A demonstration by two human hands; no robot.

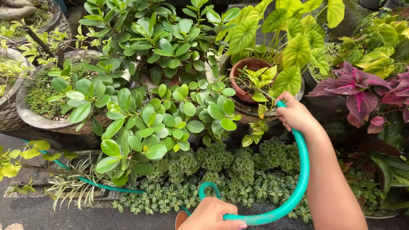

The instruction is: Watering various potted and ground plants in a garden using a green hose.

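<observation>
My right hand (pixel 295 114) grips the end of a teal garden hose (pixel 300 179) and holds it over the rim of a wide stone planter beside a small terracotta pot (pixel 240 73) with a yellow-green plant. The hose curves down from that hand and back to my left hand (pixel 209 214) at the bottom edge, which is closed around a lower part of it. Behind the left hand the hose makes a small loop (pixel 207 187) and then runs off to the left across the ground. No water is visible at the hose end.
Dense potted plants fill the view: round-leaved green plants (pixel 145 123) in the middle, heart-shaped leaves (pixel 294 51) at the back right, purple-red foliage (pixel 362 91) at right, low curly and striped plants (pixel 238 170) in front. Stone planters (pixel 25 115) stand left. Dark pavement (pixel 38 213) lies at bottom left.
</observation>
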